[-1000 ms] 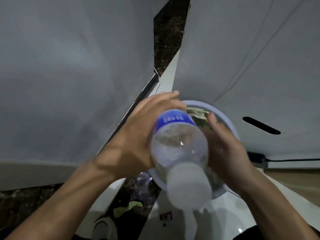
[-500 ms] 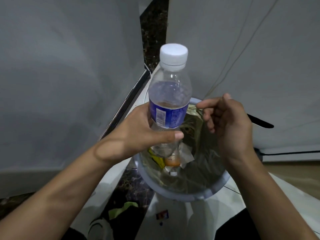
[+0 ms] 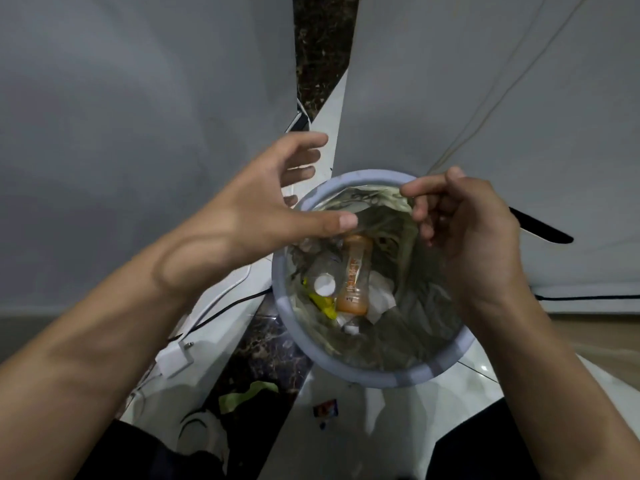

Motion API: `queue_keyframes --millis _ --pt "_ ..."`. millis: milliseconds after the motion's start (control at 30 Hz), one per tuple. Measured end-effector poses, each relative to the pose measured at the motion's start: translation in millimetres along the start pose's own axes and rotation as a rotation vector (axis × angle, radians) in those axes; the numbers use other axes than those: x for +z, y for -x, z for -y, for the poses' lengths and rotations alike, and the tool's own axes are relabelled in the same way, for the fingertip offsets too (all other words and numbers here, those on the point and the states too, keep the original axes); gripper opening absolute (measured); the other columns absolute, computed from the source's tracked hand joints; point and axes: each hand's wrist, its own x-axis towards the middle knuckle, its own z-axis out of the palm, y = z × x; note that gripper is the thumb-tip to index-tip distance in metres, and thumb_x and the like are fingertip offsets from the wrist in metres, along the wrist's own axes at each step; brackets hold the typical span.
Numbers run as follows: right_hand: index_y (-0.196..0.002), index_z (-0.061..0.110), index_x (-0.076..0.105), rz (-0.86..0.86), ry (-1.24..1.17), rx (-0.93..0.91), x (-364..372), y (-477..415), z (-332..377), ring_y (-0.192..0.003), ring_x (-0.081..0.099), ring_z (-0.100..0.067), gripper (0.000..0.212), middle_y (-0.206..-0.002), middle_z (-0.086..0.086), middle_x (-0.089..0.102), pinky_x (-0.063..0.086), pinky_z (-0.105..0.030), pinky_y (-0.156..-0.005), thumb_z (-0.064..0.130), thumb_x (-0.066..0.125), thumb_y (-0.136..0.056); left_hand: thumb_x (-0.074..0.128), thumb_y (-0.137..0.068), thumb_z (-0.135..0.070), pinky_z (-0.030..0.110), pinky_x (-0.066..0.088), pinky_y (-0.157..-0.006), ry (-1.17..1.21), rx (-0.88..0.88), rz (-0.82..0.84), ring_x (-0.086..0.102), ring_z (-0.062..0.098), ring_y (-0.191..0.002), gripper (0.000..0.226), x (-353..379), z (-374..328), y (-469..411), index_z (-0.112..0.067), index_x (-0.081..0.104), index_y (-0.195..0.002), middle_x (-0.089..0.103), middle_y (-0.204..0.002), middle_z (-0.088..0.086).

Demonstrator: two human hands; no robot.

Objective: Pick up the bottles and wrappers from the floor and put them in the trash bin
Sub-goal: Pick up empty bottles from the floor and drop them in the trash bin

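**Both hands bare over the bin, bottles lying inside**

Far left on the pale floor tiles lies a white plastic plug adapter (image 3: 175, 358), with a thin black cable (image 3: 225, 310) running from it toward the bin. Above it the left hand (image 3: 263, 209) hangs spread wide, fingers straight and apart, holding nothing; its thumb reaches over the bin's left rim. Lower down, a crumpled yellow-green scrap (image 3: 246, 396) lies on the dark marble floor strip (image 3: 263, 344).

The round pale-blue plastic trash bin (image 3: 346, 368), lined with a translucent bag, stands in the corner close to both grey walls. At its bottom a clear plastic bottle with a white cap (image 3: 323, 284) lies beside an orange-tinted plastic bottle (image 3: 353, 275), touching it. A yellow wrapper (image 3: 322, 303) and white crumpled paper (image 3: 381, 296) lie under them.

A small red-and-blue wrapper (image 3: 325, 408) lies on the tile just in front of the bin, with bare floor around it.

The right hand (image 3: 467, 237) hovers over the bin's right side, fingers loosely curled, forefinger straight near the bag's edge, nothing seen in its grasp. The bin's mouth between the hands is unobstructed.
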Motion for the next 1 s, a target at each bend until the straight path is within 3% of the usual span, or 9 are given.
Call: queue_keyframes --millis 100,233,300,467,567,667,800,900,1000 --pt "-0.083 0.013 0.072 0.024 0.149 -0.046 3 3 -1 -0.059 0.049 -0.008 0.036 -0.068 0.002 0.058 0.039 -0.018 -0.056 0.037 0.046 -0.09 0.088 -0.064 -0.05 0.021 0.036 -0.111 -0.334 0.125 -0.035 0.041 -0.004 -0.135 0.093 -15 -1 7 -0.036 0.043 -0.145 0.043 -0.15 -0.019" --pt "-0.095 0.032 0.069 0.175 0.721 -0.217 10 16 -5 -0.082 0.058 0.01 0.013 -0.084 0.021 0.065 0.039 -0.005 -0.07 0.036 0.057 -0.097 0.082 -0.07 -0.054 0.034 0.024 -0.121 -0.836 0.242 -0.034 0.025 0.011 -0.148 0.095 -27 11 12 -0.037 0.036 -0.151 0.025 -0.162 -0.015" --pt "-0.105 0.036 0.066 0.204 0.916 -0.284 16 26 -5 -0.093 0.055 0.016 0.012 -0.099 0.024 0.063 0.037 -0.001 -0.079 0.038 0.063 -0.094 0.079 -0.069 -0.059 0.034 0.022 -0.121 -0.814 0.209 0.01 0.023 0.01 -0.149 0.096 -27 17 16 -0.037 0.034 -0.151 0.023 -0.163 -0.014" --pt "-0.127 0.022 0.066 0.243 1.046 -0.247 27 58 3 -0.125 0.05 -0.008 0.046 -0.132 0.006 0.06 0.033 -0.011 -0.103 0.038 0.064 -0.083 0.07 -0.069 -0.062 0.006 0.011 -0.112 -0.682 0.179 0.058 0.026 0.011 -0.147 0.095 -17 18 43 -0.022 0.041 -0.151 0.034 -0.16 0.0" --pt "-0.134 0.016 0.062 0.211 1.014 -0.246 37 84 3 -0.139 0.042 -0.011 0.055 -0.145 0.0 0.052 0.027 -0.013 -0.112 0.03 0.069 -0.082 0.063 -0.065 -0.067 0.029 0.027 -0.118 -0.612 0.137 0.07 0.031 0.016 -0.147 0.096 -14 3 57 -0.027 0.04 -0.15 0.03 -0.162 -0.003" --pt "-0.141 0.015 0.056 0.189 1.059 -0.257 43 101 -4 -0.149 0.031 -0.023 0.061 -0.157 -0.009 0.04 0.025 -0.031 -0.121 0.03 0.07 -0.084 0.055 -0.067 -0.07 0.043 0.032 -0.117 -0.683 0.114 0.058 0.03 0.022 -0.148 0.097 -17 -14 75 -0.028 0.037 -0.152 0.027 -0.163 -0.004" --pt "-0.149 0.024 0.047 0.175 1.19 -0.112 34 121 13 -0.154 0.017 -0.033 0.075 -0.165 -0.01 0.025 0.021 -0.056 -0.122 0.035 0.074 -0.08 0.048 -0.073 -0.069 0.049 0.034 -0.115 -0.809 0.115 0.002 0.037 0.032 -0.145 0.095 -23 -43 115 -0.016 0.04 -0.152 0.034 -0.16 0.009" --pt "-0.153 0.027 0.04 0.225 1.129 0.093 30 156 46 -0.155 0.009 -0.033 0.086 -0.167 -0.011 0.017 0.015 -0.055 -0.123 0.04 0.079 -0.078 0.05 -0.075 -0.07 0.045 0.028 -0.119 -0.666 -0.037 -0.002 0.03 0.025 -0.148 0.095 -29 -77 153 -0.018 0.038 -0.153 0.03 -0.162 0.004" --pt "-0.152 0.029 0.041 0.293 1.139 0.098 39 198 94 -0.155 0.013 -0.032 0.087 -0.166 -0.012 0.02 0.019 -0.054 -0.121 0.045 0.074 -0.073 0.06 -0.079 -0.065 0.044 0.026 -0.12 -0.678 -0.113 0.037 0.024 0.017 -0.15 0.088 -39 -125 193 -0.027 0.033 -0.154 0.025 -0.164 -0.004"
